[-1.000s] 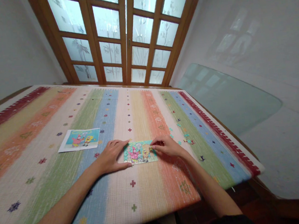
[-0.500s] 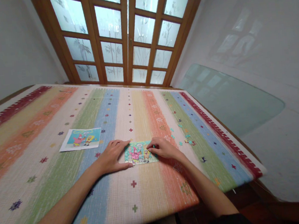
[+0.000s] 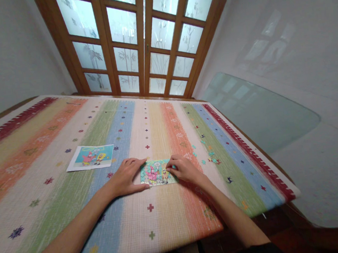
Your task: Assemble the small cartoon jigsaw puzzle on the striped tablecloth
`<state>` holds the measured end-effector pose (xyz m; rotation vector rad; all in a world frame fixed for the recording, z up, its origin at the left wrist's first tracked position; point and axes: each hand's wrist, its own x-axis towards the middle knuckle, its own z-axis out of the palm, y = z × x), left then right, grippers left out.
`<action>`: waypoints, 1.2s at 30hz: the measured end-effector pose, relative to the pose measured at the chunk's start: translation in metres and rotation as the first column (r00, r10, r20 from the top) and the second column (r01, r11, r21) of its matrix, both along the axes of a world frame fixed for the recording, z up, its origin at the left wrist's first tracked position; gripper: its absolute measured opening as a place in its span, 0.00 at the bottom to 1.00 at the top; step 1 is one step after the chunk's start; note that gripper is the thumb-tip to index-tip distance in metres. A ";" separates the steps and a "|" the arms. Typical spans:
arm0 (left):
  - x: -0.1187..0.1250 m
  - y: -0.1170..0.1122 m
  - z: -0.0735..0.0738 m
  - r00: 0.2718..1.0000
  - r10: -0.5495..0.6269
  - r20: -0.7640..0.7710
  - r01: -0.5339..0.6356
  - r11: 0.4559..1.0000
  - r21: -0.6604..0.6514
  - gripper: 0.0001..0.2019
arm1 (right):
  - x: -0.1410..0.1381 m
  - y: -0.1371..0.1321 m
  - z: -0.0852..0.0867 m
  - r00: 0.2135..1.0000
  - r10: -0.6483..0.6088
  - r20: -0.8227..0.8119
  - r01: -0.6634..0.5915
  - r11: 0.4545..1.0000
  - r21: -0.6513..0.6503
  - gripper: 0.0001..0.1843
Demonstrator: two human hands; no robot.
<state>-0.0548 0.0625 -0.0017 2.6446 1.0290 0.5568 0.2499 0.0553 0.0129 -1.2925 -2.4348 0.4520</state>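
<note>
A small jigsaw puzzle (image 3: 153, 176) with pink, yellow and turquoise cartoon figures lies flat on the striped tablecloth. My left hand (image 3: 127, 177) rests at its left side, thumb and fingers spread apart around the near and far corners. Over the right part of the puzzle is my right hand (image 3: 182, 168), its thumb and forefinger pinched together at the surface. Whatever lies between those fingertips is too small to make out. The right hand hides part of the puzzle's right end.
A printed picture card (image 3: 91, 157) of the same cartoon scene lies to the left. Several loose turquoise puzzle pieces (image 3: 211, 154) are scattered on the right. The tablecloth (image 3: 166, 215) covers the table to its near edge; beyond stand wooden glazed doors (image 3: 142, 44).
The fingertips of my right hand have shifted very slightly on the puzzle. My left hand stays in place, and the view has moved a little.
</note>
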 end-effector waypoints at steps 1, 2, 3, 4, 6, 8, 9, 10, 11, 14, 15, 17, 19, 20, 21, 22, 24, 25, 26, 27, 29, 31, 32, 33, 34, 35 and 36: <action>0.000 0.000 0.000 1.000 0.000 -0.002 0.000 1.000 0.000 0.42 | 0.000 -0.001 0.000 1.000 -0.003 0.006 0.003 1.000 0.009 0.05; 0.000 0.000 0.000 1.000 -0.001 -0.004 0.001 1.000 0.000 0.42 | 0.000 -0.001 0.000 1.000 -0.006 0.011 0.006 1.000 0.017 0.05; 0.000 0.000 0.000 1.000 -0.001 -0.006 0.001 1.000 0.000 0.42 | 0.000 -0.002 0.000 1.000 -0.009 0.015 0.008 1.000 0.023 0.05; 0.000 0.000 0.000 1.000 -0.001 -0.008 0.001 1.000 -0.001 0.42 | 0.000 -0.002 0.000 1.000 -0.010 0.017 0.010 1.000 0.028 0.05; 0.000 0.000 0.000 1.000 -0.004 -0.007 0.004 1.000 0.000 0.42 | 0.000 -0.002 0.000 1.000 -0.010 0.020 0.009 0.999 0.035 0.06; 0.000 0.000 -0.001 1.000 -0.005 -0.004 0.005 1.000 0.003 0.42 | -0.001 -0.002 -0.001 1.000 -0.003 0.025 0.002 0.999 0.040 0.06; 0.000 0.001 -0.002 1.000 -0.005 0.000 0.005 1.000 0.005 0.42 | -0.001 -0.002 -0.001 1.000 -0.003 0.030 0.002 0.999 0.045 0.06; 0.000 0.001 -0.002 1.000 -0.005 0.003 0.005 1.000 0.006 0.42 | -0.001 -0.003 -0.002 0.999 -0.007 0.035 0.005 0.999 0.052 0.05; 0.000 0.001 -0.003 1.000 -0.005 0.006 0.005 1.000 0.007 0.42 | -0.002 -0.003 -0.003 0.999 -0.014 0.041 0.012 0.998 0.060 0.04; -0.001 0.001 -0.003 1.000 -0.004 0.014 0.004 1.000 0.001 0.41 | -0.005 -0.004 -0.006 0.998 -0.040 0.056 0.036 0.996 0.079 0.02; -0.001 0.001 -0.002 1.000 -0.003 0.014 0.003 1.000 -0.002 0.41 | -0.006 -0.004 -0.006 0.997 -0.047 0.061 0.042 0.996 0.083 0.03; 0.000 0.001 -0.002 1.000 -0.002 0.008 0.002 1.000 -0.003 0.40 | -0.008 -0.006 -0.006 0.996 -0.062 0.067 0.057 0.995 0.082 0.04; 0.000 0.001 -0.002 1.000 -0.005 -0.002 0.005 1.000 0.001 0.40 | -0.009 -0.008 -0.005 0.996 -0.067 0.055 0.064 0.996 0.065 0.04; 0.000 0.001 -0.002 1.000 -0.006 -0.005 0.006 1.000 0.004 0.40 | -0.008 -0.008 -0.004 0.997 -0.061 0.039 0.059 0.997 0.050 0.05; -0.001 0.002 -0.003 1.000 -0.006 -0.006 0.006 1.000 0.007 0.40 | -0.006 -0.009 -0.003 0.998 -0.054 0.014 0.053 0.998 0.031 0.05; -0.001 0.002 -0.003 1.000 -0.007 -0.006 0.007 1.000 0.010 0.40 | -0.002 -0.009 -0.002 0.999 -0.050 -0.020 0.051 0.999 0.016 0.06; -0.002 0.003 -0.004 1.000 -0.012 -0.005 0.012 1.000 0.017 0.40 | 0.011 -0.009 0.000 0.992 -0.080 -0.098 0.081 0.997 0.004 0.08; -0.002 0.003 -0.005 1.000 -0.015 -0.004 0.015 1.000 0.021 0.40 | 0.020 -0.009 0.000 0.984 -0.120 -0.133 0.122 0.992 0.011 0.09; -0.002 0.003 -0.005 1.000 -0.018 -0.004 0.018 1.000 0.024 0.40 | 0.032 -0.009 0.001 0.972 -0.175 -0.154 0.181 0.983 0.025 0.09; -0.002 0.003 -0.005 1.000 -0.020 -0.007 0.020 0.999 0.027 0.40 | 0.045 -0.009 0.001 0.957 -0.247 -0.154 0.257 0.965 0.048 0.08; -0.003 0.003 -0.005 1.000 -0.017 -0.024 0.018 0.999 0.033 0.40 | 0.075 -0.011 0.002 0.911 -0.401 -0.097 0.410 0.906 0.105 0.09; -0.002 0.003 -0.005 0.999 -0.014 -0.047 0.016 0.999 0.042 0.41 | 0.105 -0.015 0.002 0.834 -0.552 -0.027 0.548 0.821 0.157 0.12; -0.002 0.003 -0.005 0.999 -0.012 -0.053 0.014 0.999 0.045 0.41 | 0.119 -0.018 0.002 0.796 -0.605 0.017 0.593 0.786 0.177 0.13; -0.002 0.004 -0.005 0.998 -0.011 -0.054 0.014 0.999 0.047 0.41 | 0.130 -0.020 0.002 0.769 -0.636 0.065 0.617 0.765 0.183 0.14; -0.002 0.004 -0.006 0.999 -0.011 -0.051 0.013 0.999 0.048 0.40 | 0.139 -0.023 0.001 0.752 -0.651 0.104 0.631 0.756 0.176 0.14; -0.002 0.004 -0.007 0.999 -0.011 -0.043 0.013 0.999 0.048 0.40 | 0.145 -0.025 0.000 0.742 -0.657 0.134 0.637 0.753 0.166 0.15; -0.003 0.004 -0.007 0.999 -0.011 -0.035 0.013 0.999 0.047 0.40 | 0.149 -0.027 -0.001 0.737 -0.659 0.152 0.641 0.752 0.154 0.15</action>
